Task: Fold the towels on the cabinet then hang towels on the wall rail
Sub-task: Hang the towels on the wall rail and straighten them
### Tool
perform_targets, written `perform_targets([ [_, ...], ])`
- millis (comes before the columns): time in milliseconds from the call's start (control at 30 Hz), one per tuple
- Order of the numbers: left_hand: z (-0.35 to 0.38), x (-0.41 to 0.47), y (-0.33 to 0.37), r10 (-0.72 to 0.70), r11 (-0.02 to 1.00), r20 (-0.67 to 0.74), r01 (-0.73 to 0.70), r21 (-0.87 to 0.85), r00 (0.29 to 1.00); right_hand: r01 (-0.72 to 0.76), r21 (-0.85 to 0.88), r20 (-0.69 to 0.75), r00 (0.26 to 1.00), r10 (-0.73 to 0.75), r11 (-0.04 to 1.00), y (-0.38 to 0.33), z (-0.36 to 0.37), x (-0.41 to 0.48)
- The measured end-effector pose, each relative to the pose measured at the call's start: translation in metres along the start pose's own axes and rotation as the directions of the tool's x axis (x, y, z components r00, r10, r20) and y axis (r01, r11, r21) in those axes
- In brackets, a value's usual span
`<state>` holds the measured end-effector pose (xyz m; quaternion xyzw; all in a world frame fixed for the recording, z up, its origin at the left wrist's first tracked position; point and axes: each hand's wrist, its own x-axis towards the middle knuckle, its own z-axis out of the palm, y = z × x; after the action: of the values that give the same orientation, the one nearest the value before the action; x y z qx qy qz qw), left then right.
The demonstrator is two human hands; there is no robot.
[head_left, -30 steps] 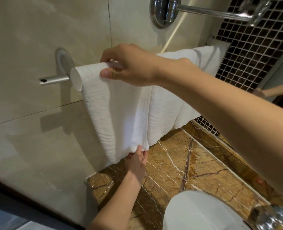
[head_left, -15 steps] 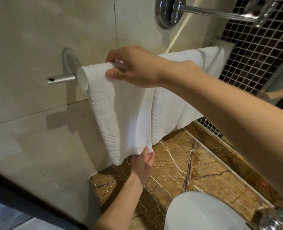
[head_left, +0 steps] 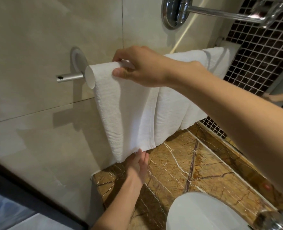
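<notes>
step: squaring towel [head_left: 125, 110] on rail [head_left: 69, 78] | place: draped over rail's left end, hem above counter [head_left: 204, 171] back-left corner | right hand [head_left: 142, 67]: pinches fold at rail | left hand [head_left: 137, 165]: fingers straight, together, touching hem | advice: pin top, smooth hem down, level with second towel [head_left: 187, 97]

Left hand [head_left: 137, 165], right hand [head_left: 142, 68]: bare; forearms [head_left: 237, 105] bare; right thumbnail short.

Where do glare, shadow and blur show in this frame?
Head view: a glare streak crosses the wall tile below the chrome fitting; the rail bracket throws a hard shadow below it; the towel keeps texture; the left hand and faucet are slightly blurred.
</notes>
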<state>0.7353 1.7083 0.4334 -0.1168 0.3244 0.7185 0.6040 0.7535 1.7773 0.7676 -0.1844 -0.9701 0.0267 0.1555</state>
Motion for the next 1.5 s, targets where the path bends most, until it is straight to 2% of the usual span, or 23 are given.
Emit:
perform_targets([
  [67,-0.005,-0.002,0.01,0.039,0.996,-0.034,-0.042,-0.077,0.999,-0.002,0.005,0.003,1.0,0.002,1.0,0.0,0.0,0.0],
  [133,-0.014,-0.005,0.019,0.095,0.992,-0.071,-0.1,-0.076,0.993,-0.006,0.013,0.008,1.0,0.006,1.0,0.0,0.0,0.0],
  [200,-0.024,-0.007,0.025,0.177,0.984,-0.116,-0.176,0.014,0.977,-0.006,0.013,0.01,1.0,0.006,1.0,0.0,0.0,0.0],
  [267,-0.033,-0.009,0.029,0.311,0.94,-0.176,-0.275,0.203,0.934,-0.005,0.012,0.009,1.0,0.005,1.0,0.0,0.0,0.0],
  [300,-0.036,-0.01,0.032,0.405,0.882,-0.194,-0.327,0.338,0.893,-0.003,0.011,0.009,1.0,0.003,1.0,0.0,0.0,0.0],
  [367,-0.041,-0.012,0.037,0.594,0.702,-0.139,-0.425,0.572,0.792,-0.003,0.01,0.01,1.0,0.003,1.0,-0.001,-0.001,-0.001],
  [467,-0.043,-0.016,0.043,0.714,0.514,-0.021,-0.504,0.694,0.7,-0.008,0.015,0.013,1.0,0.008,1.0,-0.001,-0.002,0.0],
  [667,-0.058,-0.021,0.054,0.72,0.331,0.186,-0.566,0.755,0.669,-0.019,0.028,0.02,1.0,0.018,0.999,-0.001,-0.003,-0.001],
  [833,-0.069,-0.015,0.06,0.688,0.255,0.214,-0.507,0.823,0.693,-0.024,0.026,0.016,1.0,0.023,0.999,-0.003,-0.003,-0.001],
  [1000,-0.072,-0.011,0.07,0.679,0.065,0.302,-0.465,0.883,0.67,-0.026,0.014,0.021,0.999,0.026,1.0,-0.003,-0.003,-0.001],
  [1133,-0.071,-0.01,0.077,0.598,0.092,0.303,-0.439,0.894,0.742,-0.026,-0.002,0.04,0.999,0.026,1.0,-0.002,-0.005,-0.001],
  [1300,-0.067,-0.006,0.078,0.572,0.028,0.389,-0.491,0.871,0.722,-0.019,0.017,0.084,0.996,0.017,1.0,-0.004,-0.008,0.0],
  [1500,-0.07,0.0,0.081,0.589,0.028,0.403,-0.516,0.856,0.701,-0.049,0.026,0.144,0.989,0.044,0.998,-0.004,-0.009,0.001],
])
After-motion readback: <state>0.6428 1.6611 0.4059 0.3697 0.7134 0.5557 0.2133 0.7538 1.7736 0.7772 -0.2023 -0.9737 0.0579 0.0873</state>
